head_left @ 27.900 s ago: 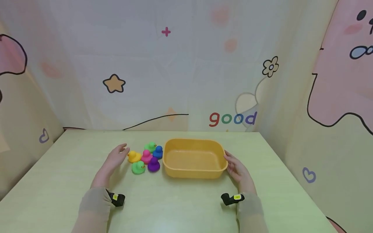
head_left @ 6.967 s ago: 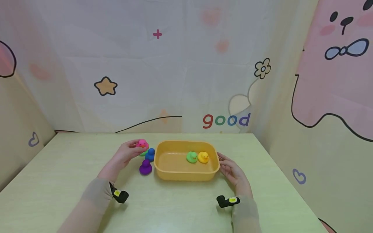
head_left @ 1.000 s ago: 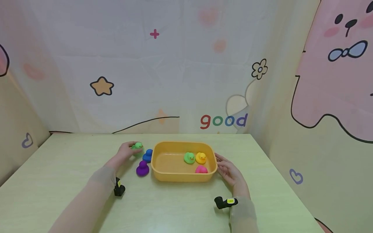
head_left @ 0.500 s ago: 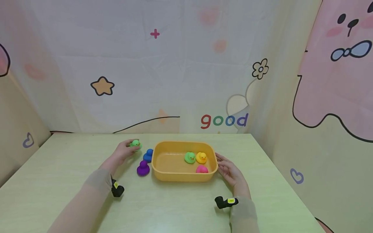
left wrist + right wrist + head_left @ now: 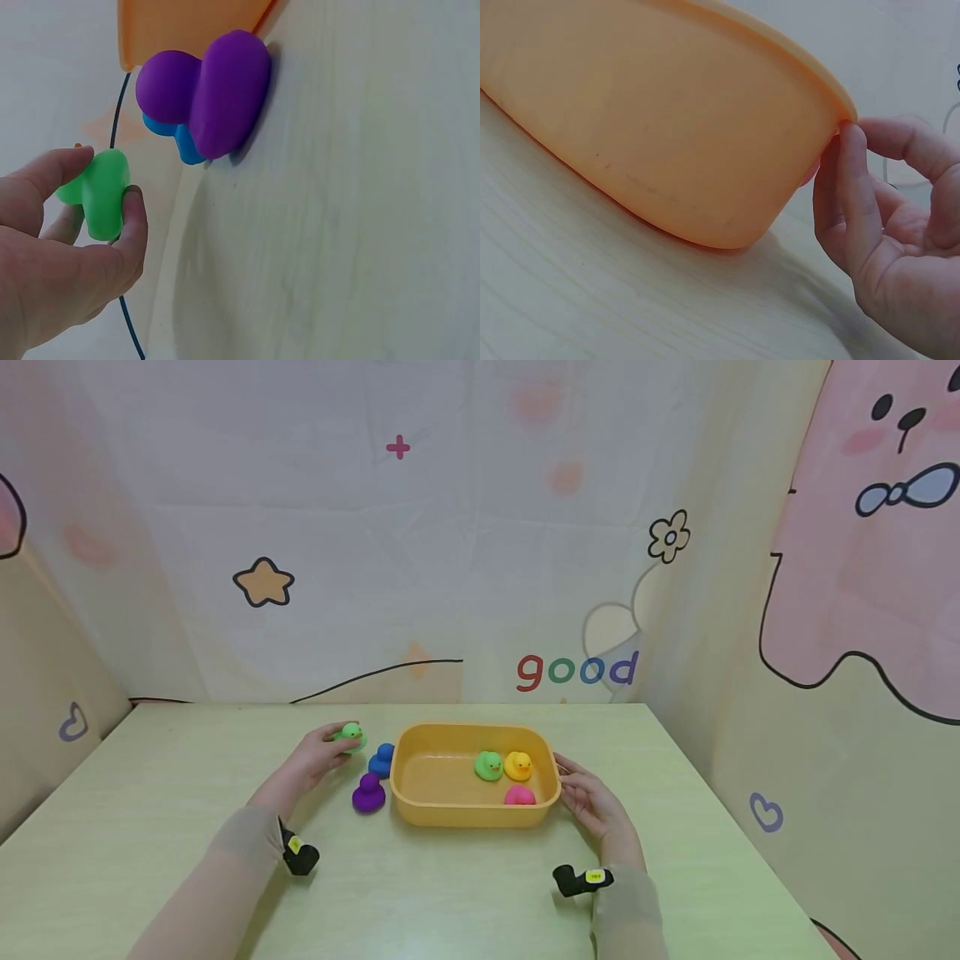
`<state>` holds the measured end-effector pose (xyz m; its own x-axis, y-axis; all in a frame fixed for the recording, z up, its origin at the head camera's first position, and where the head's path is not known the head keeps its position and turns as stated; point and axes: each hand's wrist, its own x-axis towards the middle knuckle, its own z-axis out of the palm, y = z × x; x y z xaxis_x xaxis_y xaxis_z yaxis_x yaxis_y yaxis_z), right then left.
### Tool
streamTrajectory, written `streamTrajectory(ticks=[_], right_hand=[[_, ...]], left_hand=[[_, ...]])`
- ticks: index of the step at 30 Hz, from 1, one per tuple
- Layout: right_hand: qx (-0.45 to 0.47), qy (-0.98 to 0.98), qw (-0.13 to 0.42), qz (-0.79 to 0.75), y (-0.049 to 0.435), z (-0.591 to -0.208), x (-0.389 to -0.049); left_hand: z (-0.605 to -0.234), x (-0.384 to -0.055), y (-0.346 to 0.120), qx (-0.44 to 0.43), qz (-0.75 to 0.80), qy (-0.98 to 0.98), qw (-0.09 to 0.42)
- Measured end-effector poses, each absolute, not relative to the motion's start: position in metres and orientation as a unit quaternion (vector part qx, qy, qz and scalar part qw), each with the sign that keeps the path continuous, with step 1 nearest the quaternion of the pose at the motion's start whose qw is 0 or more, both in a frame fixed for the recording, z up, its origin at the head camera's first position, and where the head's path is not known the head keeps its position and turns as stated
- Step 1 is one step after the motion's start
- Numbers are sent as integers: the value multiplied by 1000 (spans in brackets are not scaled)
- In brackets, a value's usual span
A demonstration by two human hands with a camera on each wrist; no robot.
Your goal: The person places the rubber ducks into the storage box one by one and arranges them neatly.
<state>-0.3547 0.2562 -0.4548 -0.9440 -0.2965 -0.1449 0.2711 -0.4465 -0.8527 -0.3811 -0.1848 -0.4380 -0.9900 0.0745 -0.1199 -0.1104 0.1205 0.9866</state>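
My left hand (image 5: pixel 315 755) pinches a green rubber duck (image 5: pixel 351 737) between thumb and fingers, raised over the back left of the table; in the left wrist view the duck (image 5: pixel 106 193) is gripped by its sides. Close by, a blue duck (image 5: pixel 381 762) and a purple duck (image 5: pixel 368 796) stand against the left side of a yellow plastic basin (image 5: pixel 450 817). Inside the basin sit another green duck (image 5: pixel 488 767), a yellow duck (image 5: pixel 518 767) and a pink duck (image 5: pixel 521 796), partly hidden by the front wall. My right hand (image 5: pixel 596 802) holds the basin's right rim with its fingertips.
The pale wooden table (image 5: pixel 450 893) ends at a back wall hung with a printed cloth (image 5: pixel 337 610). Side walls rise at left and right. Each wrist wears a small black camera, the left camera (image 5: pixel 301 855) and the right camera (image 5: pixel 582 881).
Early on, all ducks stood on the table; one green, the yellow and the pink are now in the basin. Over the last second my left hand lifted the second green duck. Right hand stays put.
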Motion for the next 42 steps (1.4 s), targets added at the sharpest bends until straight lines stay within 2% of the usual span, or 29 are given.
streamTrajectory(ticks=[18,31,42], right_hand=[[-14,502,163,-849,256,-455,-357],[-15,508,165,-845,257,-457,-357],[-18,504,168,-847,257,-456,-356]], left_hand=[[-412,-386,-155,16,655,752,72],[-397,-391,-102,40,628,773,83],[-407,-396,-58,41,599,794,98]])
